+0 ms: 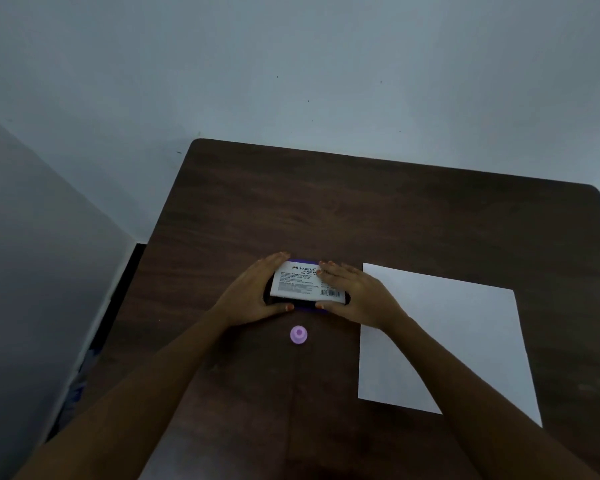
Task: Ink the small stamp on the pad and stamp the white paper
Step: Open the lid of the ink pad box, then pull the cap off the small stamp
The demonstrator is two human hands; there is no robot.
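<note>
The stamp pad point(303, 284) lies shut in the middle of the dark wooden table point(361, 209), its lid covered by a white printed label with a purple edge showing. My left hand point(253, 294) grips its left end, thumb at the near edge. My right hand point(355, 294) grips its right end the same way. The small stamp point(298, 335), a round lilac plastic piece, stands on the table just in front of the pad, untouched. The white paper point(458, 327) lies flat to the right of the pad, and my right forearm crosses its near left corner.
The table's far edge meets a pale wall point(291, 64). Its left edge drops to a dark gap beside a grey partition point(32, 254).
</note>
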